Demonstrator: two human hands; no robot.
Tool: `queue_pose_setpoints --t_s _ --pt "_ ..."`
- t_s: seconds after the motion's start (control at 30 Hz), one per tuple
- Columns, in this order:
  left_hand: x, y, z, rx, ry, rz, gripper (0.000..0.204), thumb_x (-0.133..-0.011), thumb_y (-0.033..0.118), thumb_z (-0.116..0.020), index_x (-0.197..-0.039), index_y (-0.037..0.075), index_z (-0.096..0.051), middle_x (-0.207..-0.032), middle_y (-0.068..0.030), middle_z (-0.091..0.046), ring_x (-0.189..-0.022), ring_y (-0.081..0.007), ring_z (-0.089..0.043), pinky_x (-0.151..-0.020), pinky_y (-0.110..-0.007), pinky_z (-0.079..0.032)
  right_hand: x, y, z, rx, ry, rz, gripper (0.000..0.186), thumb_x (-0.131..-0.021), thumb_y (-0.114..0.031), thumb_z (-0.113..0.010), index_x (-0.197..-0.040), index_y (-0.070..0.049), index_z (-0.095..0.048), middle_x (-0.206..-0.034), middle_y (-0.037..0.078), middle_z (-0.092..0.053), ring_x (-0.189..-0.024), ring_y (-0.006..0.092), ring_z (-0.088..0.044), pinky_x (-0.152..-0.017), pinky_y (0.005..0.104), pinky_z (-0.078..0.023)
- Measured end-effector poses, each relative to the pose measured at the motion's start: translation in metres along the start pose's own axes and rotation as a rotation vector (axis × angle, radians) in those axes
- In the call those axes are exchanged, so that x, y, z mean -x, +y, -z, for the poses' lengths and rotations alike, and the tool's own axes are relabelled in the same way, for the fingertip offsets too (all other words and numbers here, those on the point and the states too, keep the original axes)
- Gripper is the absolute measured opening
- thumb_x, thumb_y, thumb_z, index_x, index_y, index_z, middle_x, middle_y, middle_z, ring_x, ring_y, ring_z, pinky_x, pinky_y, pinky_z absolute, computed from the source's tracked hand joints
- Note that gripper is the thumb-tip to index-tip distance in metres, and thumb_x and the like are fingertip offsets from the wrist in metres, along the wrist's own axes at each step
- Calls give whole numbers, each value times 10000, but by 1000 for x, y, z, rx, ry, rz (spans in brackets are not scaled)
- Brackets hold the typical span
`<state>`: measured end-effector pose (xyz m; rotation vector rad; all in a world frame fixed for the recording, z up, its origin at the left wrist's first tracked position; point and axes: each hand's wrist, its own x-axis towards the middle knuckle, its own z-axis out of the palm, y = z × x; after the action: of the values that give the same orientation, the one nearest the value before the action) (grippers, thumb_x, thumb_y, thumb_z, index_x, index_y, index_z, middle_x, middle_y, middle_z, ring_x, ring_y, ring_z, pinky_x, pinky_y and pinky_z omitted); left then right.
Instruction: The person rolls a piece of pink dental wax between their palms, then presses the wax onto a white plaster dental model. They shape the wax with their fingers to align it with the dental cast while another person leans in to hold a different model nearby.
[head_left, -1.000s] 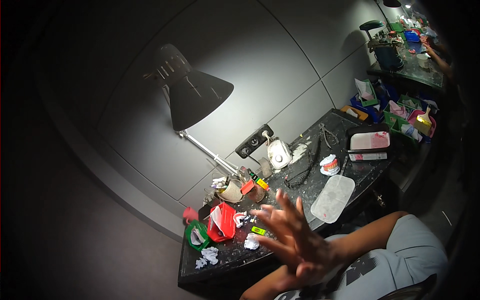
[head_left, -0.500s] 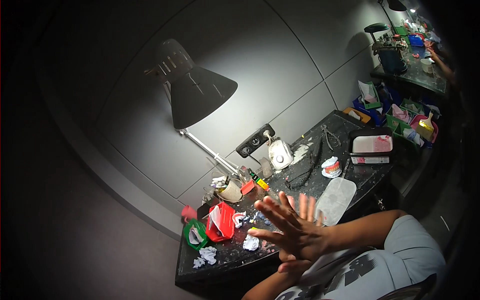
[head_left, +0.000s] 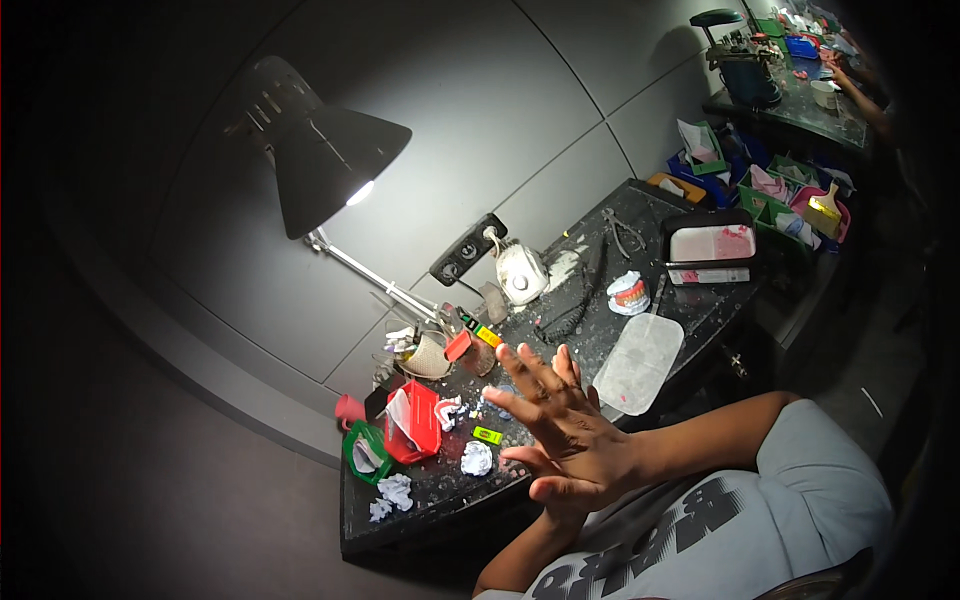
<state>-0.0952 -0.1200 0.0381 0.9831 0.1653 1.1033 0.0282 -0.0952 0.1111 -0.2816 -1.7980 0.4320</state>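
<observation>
2 bare hands overlap at the lower centre of the frame. The right hand (head_left: 588, 440) is in front, its fingers spread apart; the left hand (head_left: 566, 500) is mostly hidden behind it, so its state cannot be told. Near them, to their left on the dark, speckled tabletop (head_left: 440, 515), sit 1 small lime-green box (head_left: 487, 435) and 1 crumpled white paper ball (head_left: 477, 459). Farther left, 2 angular bins, 1 red (head_left: 424, 420) and 1 green (head_left: 378, 441), hold paper. Right of centre are 1 flat, rounded greyish plate (head_left: 640, 364) and 1 tooth model (head_left: 628, 293).
</observation>
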Motion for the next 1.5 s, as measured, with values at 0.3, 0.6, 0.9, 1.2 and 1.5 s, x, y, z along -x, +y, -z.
queue_pose_setpoints --t_s 0.3,0.6,0.9,1.2,1.5 --pt "1 3 10 66 -47 24 1062 -957 894 -209 -1727 191 -7 -1752 -305 -23 -1624 -479 -60 -1308 -574 -109 14 10 -11 -69 -65 66 1014 -994 -823 -301 -1639 -43 -363 -1722 368 -108 -1606 550 -67 -1227 706 41" --pt "-7 19 -26 365 259 466 1083 -925 929 -115 -1725 206 -15 -1744 -323 -33 -1620 -496 -64 -1294 -639 -96 38 12 -4 -29 -656 561 955 -1026 -768 -323 -1703 -101 -230 -1775 234 -70 -1652 392 -44 -1277 667 -9" --pt "0 9 -13 245 28 164 1130 -882 964 -119 -1719 231 76 -1742 -319 14 -1625 -481 -45 -1282 -603 -119 21 -2 -5 72 -420 264 983 -1010 -819 -232 -1698 -118 -271 -1772 240 -102 -1648 414 -61 -1268 613 98" --pt "-25 2 -23 -1013 -157 -952 1040 -927 905 -91 -1708 250 119 -1727 -316 111 -1625 -467 18 -1280 -608 -37 17 17 -5 97 -72 175 849 -1076 -661 -344 -1700 -137 -108 -1697 324 -211 -1594 534 -110 -1260 659 -106" --pt "-33 4 -18 -1139 -285 -1159 952 -973 845 -62 -1697 268 161 -1712 -314 209 -1625 -453 82 -1278 -612 45 28 11 -19 -919 -166 -648 712 -1160 -522 -165 -1687 -49 -99 -1717 132 -223 -1571 239 -298 -1290 388 -227"
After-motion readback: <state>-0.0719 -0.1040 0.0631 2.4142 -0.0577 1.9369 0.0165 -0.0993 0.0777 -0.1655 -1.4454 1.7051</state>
